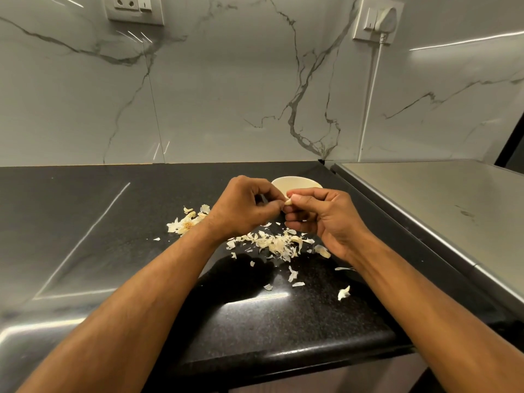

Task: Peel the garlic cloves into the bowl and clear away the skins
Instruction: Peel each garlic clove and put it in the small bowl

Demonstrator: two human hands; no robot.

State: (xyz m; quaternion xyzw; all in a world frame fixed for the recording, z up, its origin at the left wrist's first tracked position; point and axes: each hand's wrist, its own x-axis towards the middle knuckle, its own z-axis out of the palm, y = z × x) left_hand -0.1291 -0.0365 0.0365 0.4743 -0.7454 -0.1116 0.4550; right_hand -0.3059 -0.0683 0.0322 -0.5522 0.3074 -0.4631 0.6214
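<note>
Peeling small pale garlic clove (288,201), both hands (283,207) pinching it; next: drop in cream round bowl (297,183), sweep papery skins (276,243) off bench.

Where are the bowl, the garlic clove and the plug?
bowl (295,182): head view, inner wall behind the hands.
garlic clove (288,201): head view, bare tip between the fingertips.
plug (386,20): head view, white body in the right-hand socket.

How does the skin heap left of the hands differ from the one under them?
The left heap is small and compact, with a yellowish-brown piece in it. The heap under the hands is wider, paler, and trails loose flakes toward the counter edge. Both are dry garlic skins lying on the counter.
</note>
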